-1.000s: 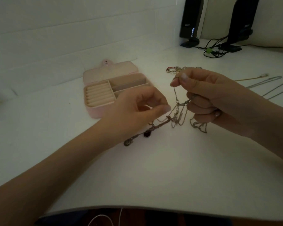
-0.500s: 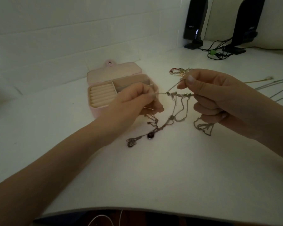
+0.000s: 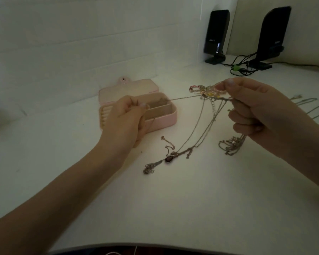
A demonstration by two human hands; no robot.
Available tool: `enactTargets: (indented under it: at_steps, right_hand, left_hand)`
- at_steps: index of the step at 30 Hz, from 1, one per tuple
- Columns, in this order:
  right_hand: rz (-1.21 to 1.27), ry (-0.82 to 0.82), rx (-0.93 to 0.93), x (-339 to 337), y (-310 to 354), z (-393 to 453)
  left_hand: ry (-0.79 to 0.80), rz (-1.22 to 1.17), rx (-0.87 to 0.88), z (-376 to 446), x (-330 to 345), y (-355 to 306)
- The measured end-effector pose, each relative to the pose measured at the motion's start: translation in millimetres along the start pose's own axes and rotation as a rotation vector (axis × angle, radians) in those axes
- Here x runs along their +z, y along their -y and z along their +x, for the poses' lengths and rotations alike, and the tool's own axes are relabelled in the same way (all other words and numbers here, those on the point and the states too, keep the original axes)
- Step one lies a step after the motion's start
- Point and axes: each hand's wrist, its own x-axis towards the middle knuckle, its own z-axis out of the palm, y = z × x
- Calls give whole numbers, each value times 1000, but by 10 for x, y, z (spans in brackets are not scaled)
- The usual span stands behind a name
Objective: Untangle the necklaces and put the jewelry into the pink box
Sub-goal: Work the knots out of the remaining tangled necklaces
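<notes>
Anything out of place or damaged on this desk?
Nothing looks damaged. The necklaces are one tangle, part lifted, pendants on the desk; the left hand draws one chain taut from the right hand.

The necklaces (image 3: 201, 126) are thin shiny metal chains; the pink box (image 3: 160, 120) looks smooth, matt leatherette; the tabletop (image 3: 173, 208) is smooth white.

home desk | white desk (image 3: 173, 208), black speakers (image 3: 216, 32), cables (image 3: 241, 68), tiled wall (image 3: 81, 43)
</notes>
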Motion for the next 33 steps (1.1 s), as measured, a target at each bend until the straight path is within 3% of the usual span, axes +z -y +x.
enactTargets:
  at_steps: [4, 8, 13, 15, 22, 25, 33]
  right_hand:
    - [-7, -3, 19, 25, -22, -8]
    - [-35, 7, 47, 32, -15, -12]
    - [-141, -38, 85, 18, -49, 1]
    - [-185, -33, 67, 38, -63, -8]
    - [-194, 28, -4, 90, -66, -46]
    - [-179, 104, -31, 126, -59, -80]
    - [-189, 144, -79, 177, -46, -119]
  left_hand:
    - [-35, 69, 91, -35, 17, 2]
    - [81, -35, 87, -45, 11, -1]
    - [291, -711, -114, -3, 2, -90]
    - [291, -800, -159, -2, 2, -109]
    - [281, -593, -149, 23, 62, -59]
    - [227, -388, -112, -6, 116, -35]
    - [459, 270, 222, -133, 127, 49]
